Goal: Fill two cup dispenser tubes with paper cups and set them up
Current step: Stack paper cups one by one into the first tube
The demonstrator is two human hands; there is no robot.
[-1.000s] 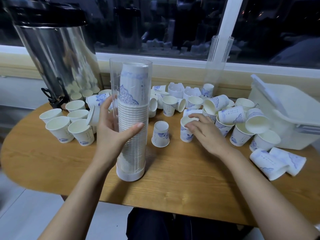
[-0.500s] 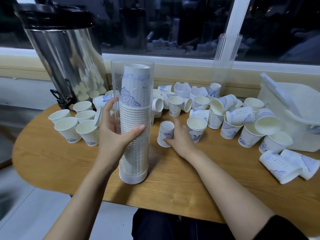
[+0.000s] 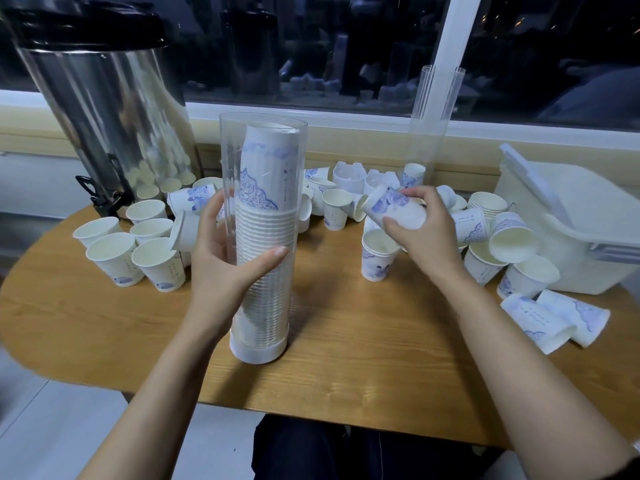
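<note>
Dispenser tube (image 3: 266,161) stands mid-frame on the desk (image 3: 363,348), left grip (image 3: 218,268) curled round it. Right grip (image 3: 426,240) holds one paper cup (image 3: 391,206) sideways.

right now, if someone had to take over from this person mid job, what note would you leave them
Left hand grips the near tube, upright on the table, its cup stack reaching almost to the rim.
Right hand holds one paper cup on its side, off the table, to the right of that tube.
Far tube stands at the back and looks almost empty.
Done: near tube nearly filled.
Left: add the held cup, fill the far tube from the loose cups, set both up.
</note>
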